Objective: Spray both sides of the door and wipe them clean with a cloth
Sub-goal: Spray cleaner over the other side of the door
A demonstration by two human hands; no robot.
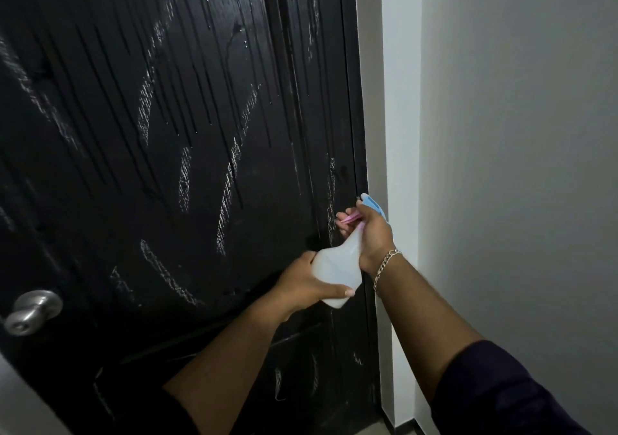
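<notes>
Knob [31, 311] of brushed metal sits at the far left edge of the black door [160, 133], low on its face. The door fills most of the view, and its wood-grain surface is wet, with thin streams of liquid running down from the top and pale glossy streaks across the middle. Right of centre, the left hand [306, 284] curls around the base of a white translucent spray bottle [339, 270], thumb lying along its lower side. The bottle is tilted, its neck rising up and to the right toward the door's right edge. There the right hand [369, 232] grips the neck, its fingers wrapped over the pink trigger [349, 217], with the blue spray head [373, 204] showing just above the knuckles and close to the door. A chain bracelet [386, 267] circles the right wrist. Further right stands a grey wall [518, 167], and a dark sleeve [501, 394] covers the right forearm at the lower right corner.
</notes>
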